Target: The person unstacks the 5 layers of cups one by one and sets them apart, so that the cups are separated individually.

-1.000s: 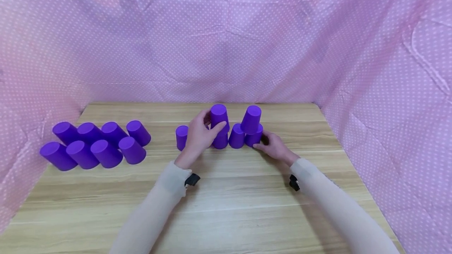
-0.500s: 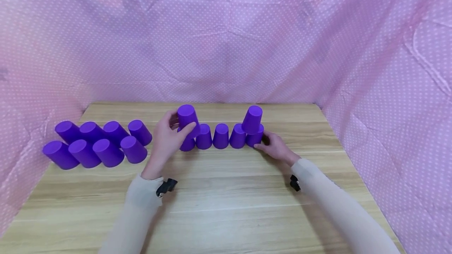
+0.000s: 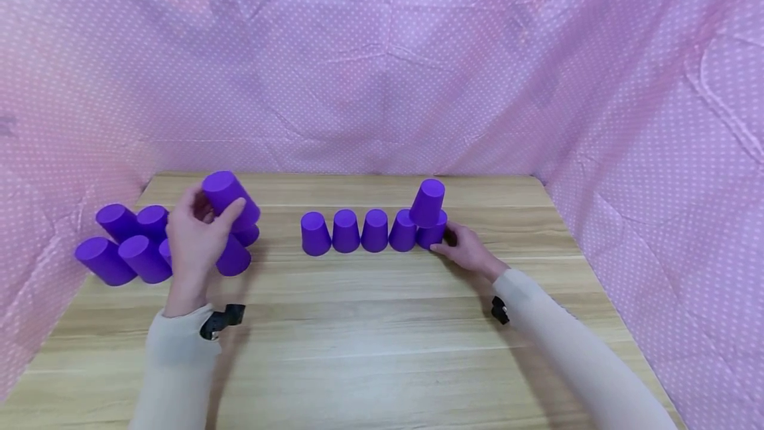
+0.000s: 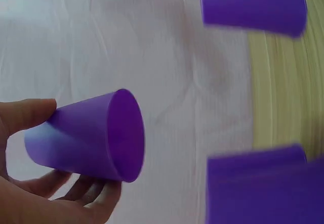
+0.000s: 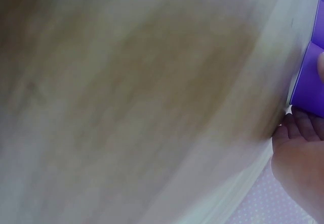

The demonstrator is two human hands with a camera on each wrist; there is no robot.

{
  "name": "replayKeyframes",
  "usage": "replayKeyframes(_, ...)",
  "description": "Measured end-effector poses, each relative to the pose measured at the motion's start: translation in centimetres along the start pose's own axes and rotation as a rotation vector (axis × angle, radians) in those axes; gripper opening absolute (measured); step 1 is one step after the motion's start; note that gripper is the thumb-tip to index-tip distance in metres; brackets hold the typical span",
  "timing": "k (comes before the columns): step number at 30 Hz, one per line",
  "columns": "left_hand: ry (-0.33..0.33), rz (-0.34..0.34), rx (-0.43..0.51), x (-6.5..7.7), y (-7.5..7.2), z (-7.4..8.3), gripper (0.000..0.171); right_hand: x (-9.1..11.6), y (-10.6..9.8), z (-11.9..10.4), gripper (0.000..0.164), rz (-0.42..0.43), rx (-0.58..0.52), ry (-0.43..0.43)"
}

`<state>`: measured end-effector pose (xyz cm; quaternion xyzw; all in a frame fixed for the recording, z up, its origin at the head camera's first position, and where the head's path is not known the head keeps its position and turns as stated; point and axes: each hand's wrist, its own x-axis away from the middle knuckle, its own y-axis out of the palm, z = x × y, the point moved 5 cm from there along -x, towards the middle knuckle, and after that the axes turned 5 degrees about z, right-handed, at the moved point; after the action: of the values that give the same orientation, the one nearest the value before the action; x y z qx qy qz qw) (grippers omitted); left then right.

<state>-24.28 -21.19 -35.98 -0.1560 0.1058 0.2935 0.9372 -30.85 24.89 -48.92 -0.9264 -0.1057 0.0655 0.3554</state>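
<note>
My left hand (image 3: 199, 241) grips a purple plastic cup (image 3: 229, 199) by its sides, thumb in front, and holds it mouth-down over the right end of a group of cups. In the left wrist view the held cup (image 4: 81, 135) shows its open mouth. My right hand (image 3: 468, 249) grips the rightmost cup (image 3: 431, 234) of a straight row low down, with the thumb at its front. One cup (image 3: 427, 204) stands upside down on top of the row's right end, bridging two cups. The right wrist view catches only part of the gripped cup (image 5: 307, 82) at its edge.
Several more upside-down cups (image 3: 375, 231) continue the row to the left. At the table's left, upside-down cups (image 3: 104, 262) stand in two lines, partly behind my left hand. Pink dotted cloth (image 3: 382, 71) hangs around the wooden table (image 3: 358, 350) at the back and sides.
My left hand has carried its cup leftward, from above the middle of the row to over the left group. My right hand has stayed at the row's right end.
</note>
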Motion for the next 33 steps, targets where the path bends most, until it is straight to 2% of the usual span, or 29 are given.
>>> replayKeyframes(4,-0.035,0.103,0.030,-0.8,-2.5,-1.2,0.051,0.1,0.0,-0.1,0.054,0.001,0.000,0.001)
replayKeyframes(7,-0.086,0.136,0.035,-1.4,-4.2,-2.0,0.050,0.2,0.0,-0.2,0.053,-0.004,-0.007,-0.005)
replayKeyframes(11,-0.169,0.160,-0.010,-1.9,-6.4,-3.0,0.047,0.3,0.0,-0.3,0.053,-0.005,-0.017,-0.007)
replayKeyframes(14,-0.259,0.177,0.067,-2.1,-8.0,-3.8,0.048,0.2,-0.1,-0.3,0.052,0.002,-0.014,-0.015)
replayKeyframes(18,-0.328,0.179,0.202,-1.9,-9.4,-4.8,0.053,0.1,-0.1,-0.3,0.050,0.008,-0.006,-0.011)
replayKeyframes(20,-0.315,0.143,0.143,-1.6,-10.0,-5.0,0.053,0.0,0.0,-0.3,0.050,0.009,-0.004,-0.006)
replayKeyframes(25,-0.239,0.032,-0.112,-1.0,-11.5,-5.6,0.057,0.0,0.0,-0.4,0.050,0.006,-0.009,-0.002)
replayKeyframes(27,-0.233,0.011,-0.154,-0.8,-12.1,-6.1,0.061,0.0,0.0,-0.4,0.050,0.004,-0.010,0.001)
replayKeyframes(30,-0.270,0.017,-0.185,-0.5,-13.3,-7.1,0.056,0.0,0.0,-0.3,0.050,0.002,-0.008,0.004)
replayKeyframes(33,-0.332,0.092,-0.210,-0.3,-14.6,-8.1,0.044,0.0,0.0,-0.3,0.050,0.004,0.000,-0.004)
